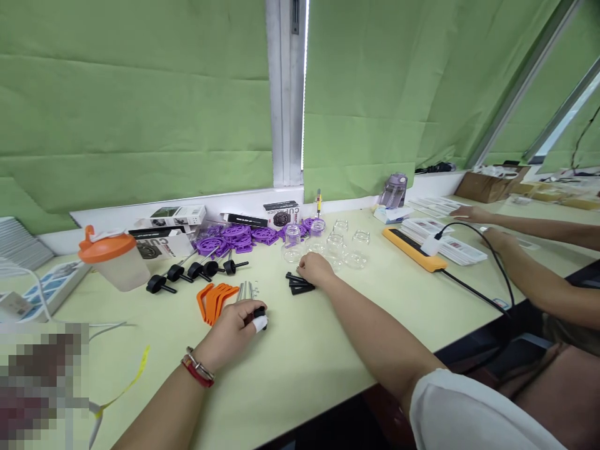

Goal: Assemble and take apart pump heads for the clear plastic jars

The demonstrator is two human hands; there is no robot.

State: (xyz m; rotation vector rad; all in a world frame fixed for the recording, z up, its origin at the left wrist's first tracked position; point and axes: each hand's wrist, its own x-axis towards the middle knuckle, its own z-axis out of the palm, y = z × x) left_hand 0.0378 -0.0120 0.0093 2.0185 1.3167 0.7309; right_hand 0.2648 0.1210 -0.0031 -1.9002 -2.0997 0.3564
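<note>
My left hand (229,331), with white tape on its thumb, is closed around a small black part (259,311) low over the table. Most of that part is hidden by the fingers. At the small pile of black flat pieces (300,287), my right hand (317,270) has its fingers drawn together on the pile's far edge; the fingertips are partly hidden. Beside my left hand lie orange bent handles (215,301) and thin metal rods (245,290). Farther back are several black round cups with side stems (176,273) and clear glass jars (335,242).
Purple openwork parts (234,236) and cup-holder boxes (164,244) line the wall. An orange-lidded cup (119,265) stands left, near a white power strip (59,284). On the right are an orange power strip (412,249) with cables, card stacks (443,244) and another person's hands (473,214).
</note>
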